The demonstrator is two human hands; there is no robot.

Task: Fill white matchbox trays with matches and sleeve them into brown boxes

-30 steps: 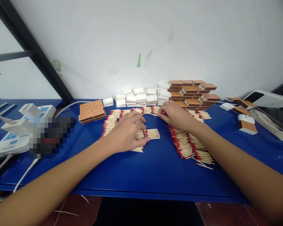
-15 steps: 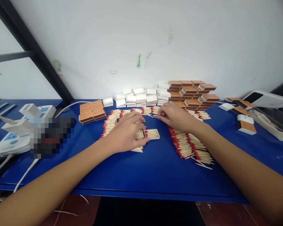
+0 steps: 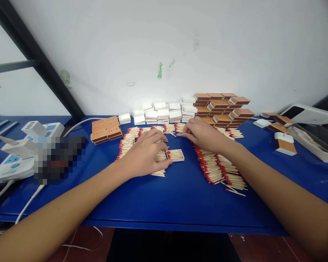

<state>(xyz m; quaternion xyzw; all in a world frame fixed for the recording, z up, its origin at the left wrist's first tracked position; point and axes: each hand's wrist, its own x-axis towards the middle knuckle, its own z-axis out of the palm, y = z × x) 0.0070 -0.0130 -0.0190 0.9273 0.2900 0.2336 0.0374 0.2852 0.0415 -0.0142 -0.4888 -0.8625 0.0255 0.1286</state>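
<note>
We count one open tray (image 3: 176, 155) filled with matches, one flat block of orange boxes (image 3: 106, 129), one heap of white trays (image 3: 158, 113) and one stack of brown sleeves (image 3: 224, 109). The loose matches (image 3: 221, 171) are too many for us to count.

Blue table (image 3: 164, 200), loose matches (image 3: 221, 171), stacked matchboxes (image 3: 224, 109), white trays (image 3: 161, 113), power strips (image 3: 15, 162)

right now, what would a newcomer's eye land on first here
The arc of red-tipped matches spread over the blue table, curving around both hands. In the middle the left hand lies on a bundle beside a small open tray of matches; the right hand touches the far pile. Behind, brown boxes and white trays are stacked by the wall.
</note>
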